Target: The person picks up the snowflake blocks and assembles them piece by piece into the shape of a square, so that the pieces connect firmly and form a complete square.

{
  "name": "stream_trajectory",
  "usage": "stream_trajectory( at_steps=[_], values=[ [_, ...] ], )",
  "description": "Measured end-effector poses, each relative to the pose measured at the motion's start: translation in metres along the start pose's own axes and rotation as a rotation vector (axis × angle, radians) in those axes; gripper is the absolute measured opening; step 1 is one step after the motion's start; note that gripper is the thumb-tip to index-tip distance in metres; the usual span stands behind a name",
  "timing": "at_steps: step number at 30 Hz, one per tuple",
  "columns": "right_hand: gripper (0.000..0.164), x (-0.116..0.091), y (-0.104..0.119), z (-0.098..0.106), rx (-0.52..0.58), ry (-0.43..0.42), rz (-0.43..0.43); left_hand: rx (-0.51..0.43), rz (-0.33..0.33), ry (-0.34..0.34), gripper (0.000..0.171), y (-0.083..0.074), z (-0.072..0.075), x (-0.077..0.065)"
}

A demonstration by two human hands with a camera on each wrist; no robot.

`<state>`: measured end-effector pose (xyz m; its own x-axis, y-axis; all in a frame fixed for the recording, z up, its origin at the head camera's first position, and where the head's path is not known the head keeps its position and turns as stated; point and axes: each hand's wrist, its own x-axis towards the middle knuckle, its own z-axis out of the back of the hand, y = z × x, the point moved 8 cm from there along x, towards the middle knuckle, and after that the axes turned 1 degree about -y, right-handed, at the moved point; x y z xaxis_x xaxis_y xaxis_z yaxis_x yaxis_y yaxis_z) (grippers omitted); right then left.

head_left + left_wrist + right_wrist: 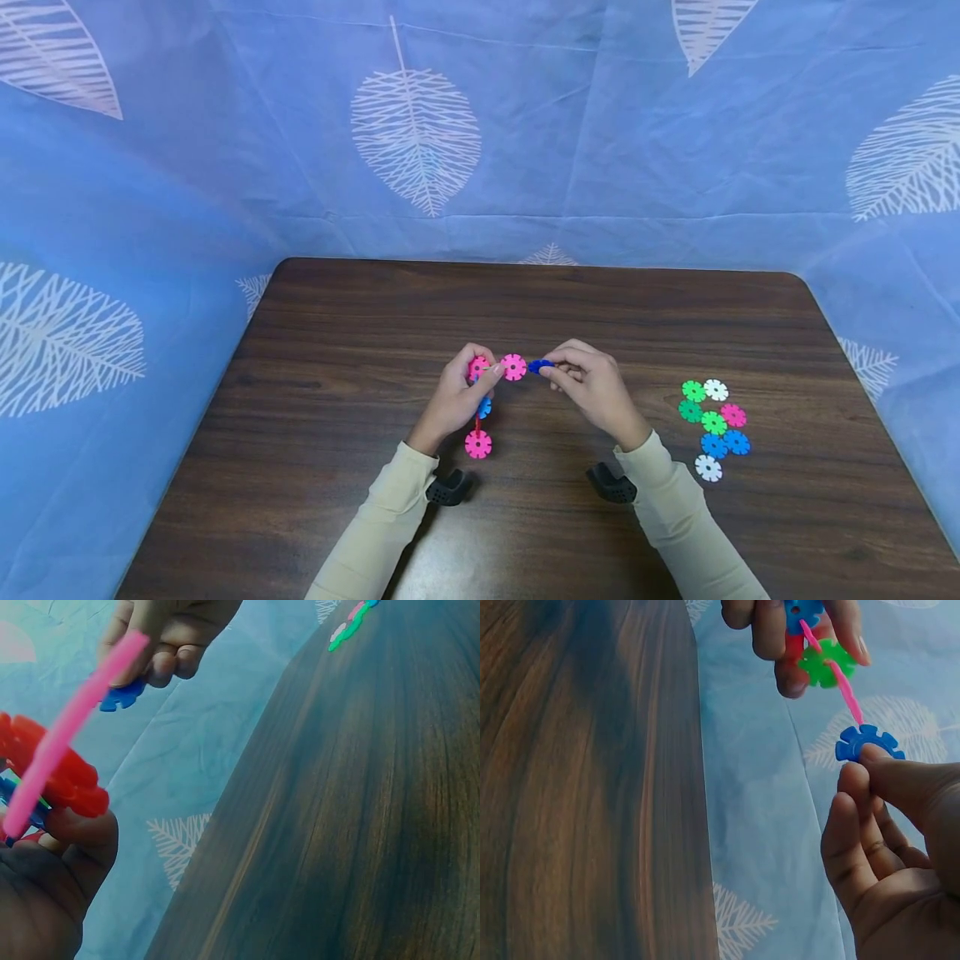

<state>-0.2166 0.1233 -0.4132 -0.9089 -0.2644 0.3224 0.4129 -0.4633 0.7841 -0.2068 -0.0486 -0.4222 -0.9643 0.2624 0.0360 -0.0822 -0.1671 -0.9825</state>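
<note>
Near the middle of the table, my left hand (452, 398) grips a joined chain of plastic snowflake discs. A pink disc (477, 444) hangs at the chain's lower end, below a light blue disc (484, 407). Another pink disc (513, 367) sticks out rightward from the left hand; the left wrist view shows it edge-on beside a red disc (79, 787). My right hand (597, 385) pinches a blue disc (538, 366) between thumb and index finger. In the right wrist view this disc meets the pink one's edge; a green disc (825, 664) sits beyond. Fingers cover part of the chain.
To the right on the brown wooden table (360, 308) lies a group of loose discs, among them a green disc (714, 422), a white disc (708, 468), a pink disc (733, 415) and a blue disc (737, 442). A blue leaf-patterned cloth (525, 150) hangs behind the table.
</note>
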Motion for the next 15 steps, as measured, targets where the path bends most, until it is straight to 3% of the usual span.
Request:
stream_trajectory(
  at_steps=[12,15],
  values=[
    [0.007,0.000,0.006,-0.002,-0.018,-0.037,0.018,-0.016,0.007,0.000,0.016,0.005,0.001,0.001],
    [0.007,0.000,0.008,-0.003,-0.027,-0.046,0.036,-0.024,0.003,-0.002,0.016,0.015,0.000,0.004]
  ],
)
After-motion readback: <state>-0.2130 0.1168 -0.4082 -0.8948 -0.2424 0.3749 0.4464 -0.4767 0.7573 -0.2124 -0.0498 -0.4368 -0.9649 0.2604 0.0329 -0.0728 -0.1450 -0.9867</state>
